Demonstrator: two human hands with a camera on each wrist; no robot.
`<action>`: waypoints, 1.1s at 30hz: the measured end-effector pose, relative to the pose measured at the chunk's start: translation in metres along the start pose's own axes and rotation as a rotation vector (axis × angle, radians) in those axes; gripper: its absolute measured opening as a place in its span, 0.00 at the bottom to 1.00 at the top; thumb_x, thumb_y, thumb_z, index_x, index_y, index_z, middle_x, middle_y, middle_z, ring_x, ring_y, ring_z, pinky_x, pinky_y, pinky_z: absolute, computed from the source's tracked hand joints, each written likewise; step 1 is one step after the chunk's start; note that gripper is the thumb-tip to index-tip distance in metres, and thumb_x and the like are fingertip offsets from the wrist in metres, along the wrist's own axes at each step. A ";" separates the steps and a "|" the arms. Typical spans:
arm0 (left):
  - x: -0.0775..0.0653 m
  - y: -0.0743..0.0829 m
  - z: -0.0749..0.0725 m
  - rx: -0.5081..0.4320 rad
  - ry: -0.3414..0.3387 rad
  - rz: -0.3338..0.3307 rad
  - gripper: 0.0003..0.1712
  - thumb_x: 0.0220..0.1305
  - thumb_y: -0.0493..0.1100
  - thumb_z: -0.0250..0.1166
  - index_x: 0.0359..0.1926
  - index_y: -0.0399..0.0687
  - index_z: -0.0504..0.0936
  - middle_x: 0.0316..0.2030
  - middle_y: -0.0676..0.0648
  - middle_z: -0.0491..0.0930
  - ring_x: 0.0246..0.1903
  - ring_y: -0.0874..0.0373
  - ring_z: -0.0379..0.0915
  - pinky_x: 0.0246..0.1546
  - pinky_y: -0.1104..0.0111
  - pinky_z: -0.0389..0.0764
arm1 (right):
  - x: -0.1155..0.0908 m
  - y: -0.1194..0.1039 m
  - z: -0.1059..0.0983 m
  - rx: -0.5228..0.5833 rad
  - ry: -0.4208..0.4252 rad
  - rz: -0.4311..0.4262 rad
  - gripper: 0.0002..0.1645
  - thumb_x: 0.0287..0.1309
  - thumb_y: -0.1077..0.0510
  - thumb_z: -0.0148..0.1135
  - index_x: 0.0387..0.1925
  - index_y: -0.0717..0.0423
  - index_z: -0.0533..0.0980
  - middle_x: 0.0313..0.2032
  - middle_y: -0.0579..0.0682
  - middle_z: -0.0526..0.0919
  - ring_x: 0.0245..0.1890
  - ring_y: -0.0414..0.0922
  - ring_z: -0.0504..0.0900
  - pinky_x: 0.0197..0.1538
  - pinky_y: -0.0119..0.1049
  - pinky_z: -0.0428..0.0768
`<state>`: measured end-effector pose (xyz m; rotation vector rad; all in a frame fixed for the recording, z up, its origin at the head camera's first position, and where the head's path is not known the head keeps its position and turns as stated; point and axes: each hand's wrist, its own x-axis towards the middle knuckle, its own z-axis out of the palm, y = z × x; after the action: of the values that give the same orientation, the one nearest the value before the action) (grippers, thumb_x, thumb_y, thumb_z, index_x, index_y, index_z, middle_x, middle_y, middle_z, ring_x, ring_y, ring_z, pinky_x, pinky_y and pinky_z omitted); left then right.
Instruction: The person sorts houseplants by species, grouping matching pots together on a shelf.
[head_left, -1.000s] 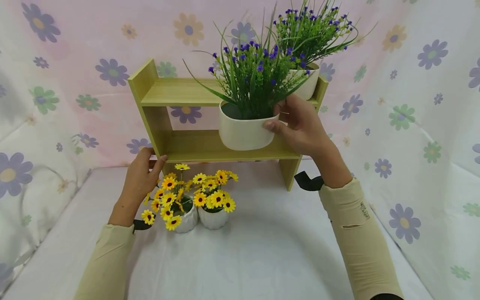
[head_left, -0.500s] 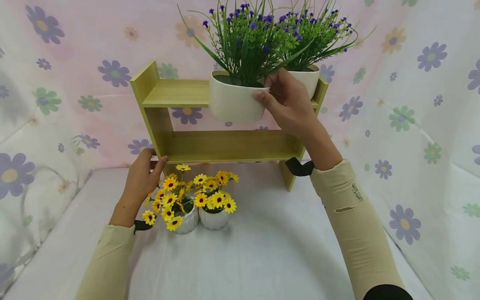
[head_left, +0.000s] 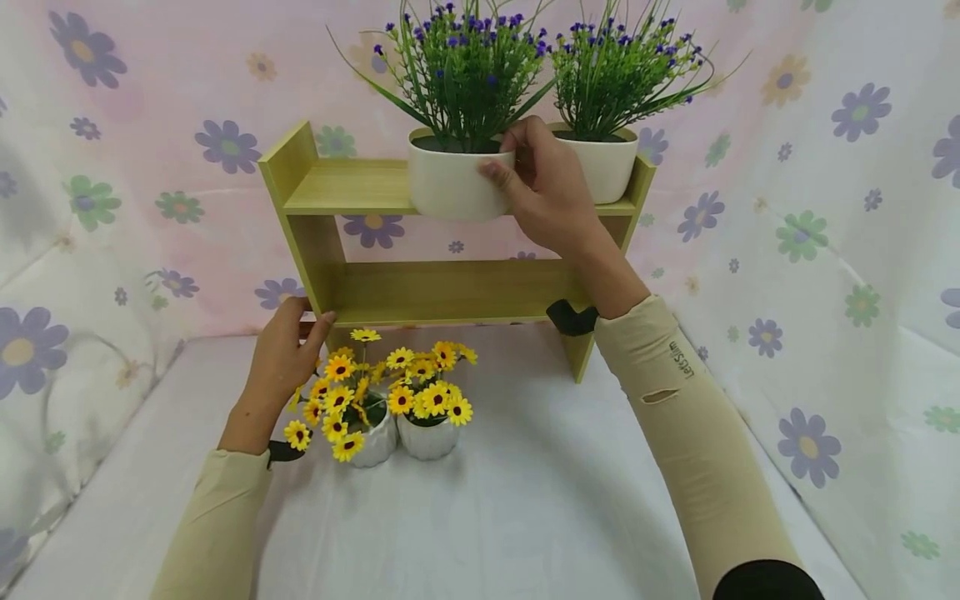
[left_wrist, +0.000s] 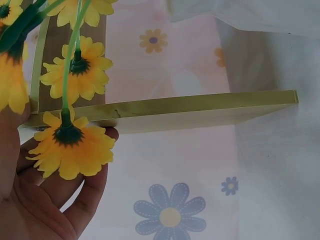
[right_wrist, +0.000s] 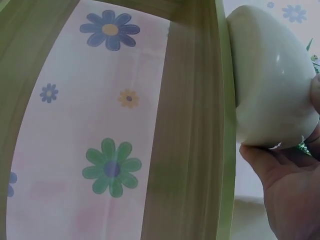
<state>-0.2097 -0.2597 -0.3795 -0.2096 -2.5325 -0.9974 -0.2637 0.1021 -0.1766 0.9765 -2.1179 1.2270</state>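
My right hand (head_left: pixel 553 196) grips the right rim of a white flowerpot (head_left: pixel 453 185) holding grass and purple flowers. That pot is at the top board of a small wooden shelf (head_left: pixel 457 293), its base slightly over the front edge; whether it touches the board cannot be told. In the right wrist view the pot (right_wrist: pixel 270 75) appears beside the shelf board (right_wrist: pixel 226 120). My left hand (head_left: pixel 281 354) holds the shelf's left side panel low down, thumb in front. In the left wrist view a yellow flower (left_wrist: pixel 70 145) partly covers the fingers (left_wrist: pixel 92 192).
A second white pot of purple flowers (head_left: pixel 600 167) stands at the top board's right end. Two small white pots (head_left: pixel 372 446) with yellow flowers (head_left: pixel 431 400) stand on the white cloth (head_left: pixel 525 517) before the shelf. Flower-patterned curtains (head_left: pixel 810 275) hang around.
My right hand has raised the flowerpot from in front of the lower board to the top board, also moving it left. My left hand has stayed on the shelf.
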 end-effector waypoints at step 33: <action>0.001 -0.001 0.001 0.003 0.002 0.003 0.33 0.84 0.53 0.54 0.74 0.33 0.63 0.67 0.30 0.71 0.59 0.28 0.80 0.55 0.37 0.83 | 0.014 0.001 0.026 -0.117 0.064 0.214 0.32 0.79 0.49 0.59 0.74 0.59 0.64 0.68 0.54 0.74 0.67 0.37 0.72 0.70 0.20 0.66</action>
<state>-0.2109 -0.2596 -0.3802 -0.2114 -2.5309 -0.9919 -0.2754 0.0750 -0.1791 0.6654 -2.2598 1.2008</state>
